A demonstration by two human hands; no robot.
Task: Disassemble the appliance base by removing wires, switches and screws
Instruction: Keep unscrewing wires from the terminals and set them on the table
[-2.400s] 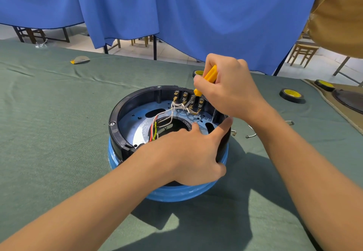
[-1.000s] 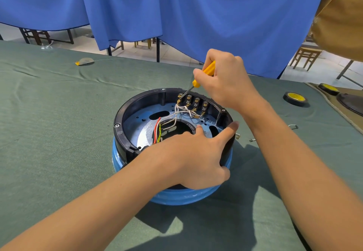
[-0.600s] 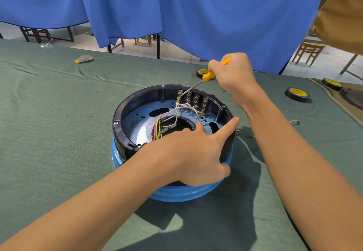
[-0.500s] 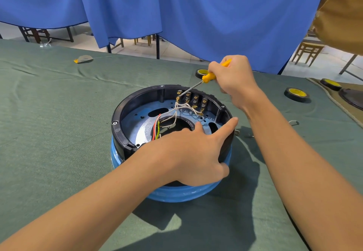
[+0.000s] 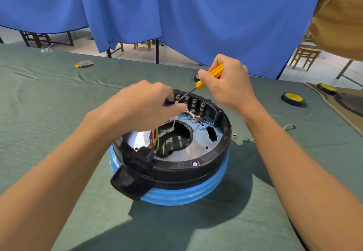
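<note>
The round appliance base [image 5: 196, 164], a black ring on a blue body, lies open side up on the green cloth. A row of brass switch terminals [image 5: 196, 103] lines its far inner wall, with white wires [image 5: 193, 114] running from them. Red and yellow-green wires [image 5: 154, 136] lead toward a black socket block [image 5: 133, 174] at the near left. My right hand [image 5: 229, 85] grips a yellow screwdriver [image 5: 214, 73], whose tip rests at the leftmost terminal. My left hand [image 5: 145, 105] hovers over the far left inside, fingers curled, pinching white wires beside that terminal.
Black-and-yellow tape rolls [image 5: 292, 99] [image 5: 326, 88] lie at the right, and another [image 5: 196, 77] sits behind the screwdriver. Loose wire bits [image 5: 288, 127] lie right of the base. A small flat object [image 5: 83, 63] lies far left. A blue curtain hangs behind; a person in tan [image 5: 341, 15] stands top right.
My left hand has left the near rim and reached across to the wires at the far left terminal, uncovering the black socket block. The screwdriver stays at that terminal.
</note>
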